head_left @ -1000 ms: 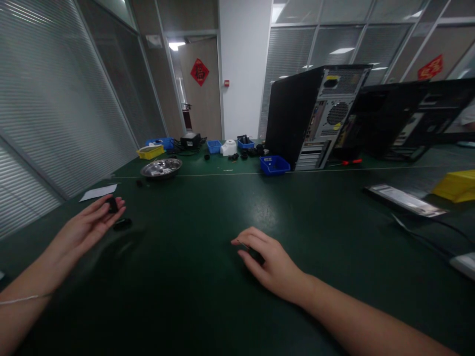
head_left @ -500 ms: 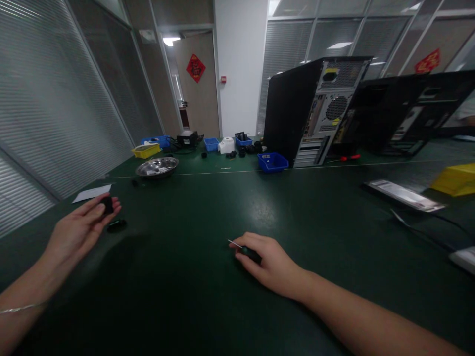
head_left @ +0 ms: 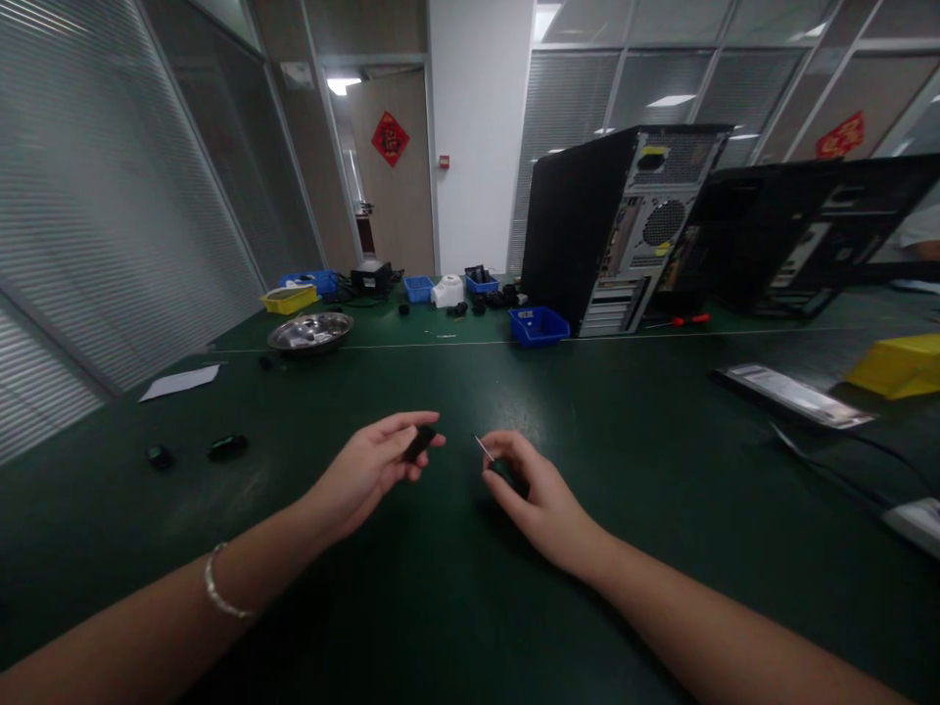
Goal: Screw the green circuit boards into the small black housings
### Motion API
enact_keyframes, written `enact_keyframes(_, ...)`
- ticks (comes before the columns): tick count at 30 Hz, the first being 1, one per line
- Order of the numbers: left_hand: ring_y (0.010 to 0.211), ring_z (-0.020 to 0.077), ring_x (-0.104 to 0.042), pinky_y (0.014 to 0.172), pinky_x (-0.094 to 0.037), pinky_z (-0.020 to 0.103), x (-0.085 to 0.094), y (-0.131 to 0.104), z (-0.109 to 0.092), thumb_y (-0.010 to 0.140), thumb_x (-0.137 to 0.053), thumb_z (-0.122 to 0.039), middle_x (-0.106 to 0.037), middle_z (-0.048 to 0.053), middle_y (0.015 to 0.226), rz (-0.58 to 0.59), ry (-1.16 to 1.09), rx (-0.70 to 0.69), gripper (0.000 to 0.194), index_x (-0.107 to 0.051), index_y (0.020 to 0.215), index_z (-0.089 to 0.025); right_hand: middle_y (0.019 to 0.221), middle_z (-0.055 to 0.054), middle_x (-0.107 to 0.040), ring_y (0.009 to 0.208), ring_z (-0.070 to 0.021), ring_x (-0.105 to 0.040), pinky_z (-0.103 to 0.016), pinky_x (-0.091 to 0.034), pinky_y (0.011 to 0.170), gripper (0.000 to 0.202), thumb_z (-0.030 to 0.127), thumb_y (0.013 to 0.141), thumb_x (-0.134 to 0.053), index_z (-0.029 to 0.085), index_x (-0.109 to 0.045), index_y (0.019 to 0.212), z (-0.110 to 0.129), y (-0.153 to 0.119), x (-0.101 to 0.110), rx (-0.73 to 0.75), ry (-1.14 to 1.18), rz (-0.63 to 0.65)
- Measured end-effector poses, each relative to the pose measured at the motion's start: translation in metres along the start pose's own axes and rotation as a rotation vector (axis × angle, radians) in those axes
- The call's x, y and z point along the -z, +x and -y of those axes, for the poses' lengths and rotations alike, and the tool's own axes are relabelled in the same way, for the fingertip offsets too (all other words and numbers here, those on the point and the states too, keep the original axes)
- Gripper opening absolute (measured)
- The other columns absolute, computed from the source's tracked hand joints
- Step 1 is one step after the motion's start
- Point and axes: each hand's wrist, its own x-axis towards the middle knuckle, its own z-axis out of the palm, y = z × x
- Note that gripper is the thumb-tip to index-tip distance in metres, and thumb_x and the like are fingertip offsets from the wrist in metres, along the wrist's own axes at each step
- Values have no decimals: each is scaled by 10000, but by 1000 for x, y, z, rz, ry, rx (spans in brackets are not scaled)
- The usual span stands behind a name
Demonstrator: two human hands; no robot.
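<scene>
My left hand (head_left: 374, 470) is closed on a small dark rectangular part (head_left: 419, 444), pinched between thumb and fingers above the middle of the table. Just to its right, my right hand (head_left: 536, 494) is wrapped round a small screwdriver (head_left: 505, 474). The thin metal shaft points up and leftward, towards the dark part but apart from it; most of the dark handle is hidden in the palm. Two small black pieces, one (head_left: 228, 446) nearer my left forearm and another (head_left: 158, 456) further left, lie on the green tabletop (head_left: 330, 392).
A metal dish (head_left: 311, 333) and white paper (head_left: 180, 383) lie at the left. Blue bin (head_left: 540, 326) stands before a black computer tower (head_left: 580, 225). On the right are a flat silver-topped unit (head_left: 797, 395), a yellow bin (head_left: 896, 366) and cables.
My left hand has swung from the far left to the middle with the dark part, uncovering a second black piece. My right hand has risen slightly, tilting the screwdriver's tip further upward.
</scene>
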Motion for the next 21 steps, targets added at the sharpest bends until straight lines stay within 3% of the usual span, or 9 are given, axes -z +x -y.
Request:
enact_keyframes(4, 797, 151, -561, 726, -454, 288, -9, 8, 16, 890, -594, -206, -688, 124, 1122, 83, 34, 28, 268, -704, 1130, -158, 1003, -36, -594, 917, -174, -608, -317, -492, 819, 221, 128, 935, -483, 224, -470, 1134, -8, 2, 0, -34, 52, -76)
enact_keyframes(11, 788, 147, -546, 769, -443, 315, -3, 5, 26, 852, -633, -176, -652, 66, 1170, 224, 243, -16, 358, -662, 1205, -229, 1025, -50, -653, 950, -201, -624, -354, -503, 856, 218, 114, 897, -560, 206, -600, 1091, -2, 8, 2, -78, 105, -4)
enact_keyframes(21, 697, 130, -564, 688, -471, 291, -3, 7, 28, 839, -648, -172, -694, 43, 933, 212, 238, -41, 187, -664, 1025, -161, 1058, -62, -699, 989, -226, -631, -387, -506, 899, 248, 144, 886, -614, 212, -674, 1117, 2, 7, 3, -95, 147, 94)
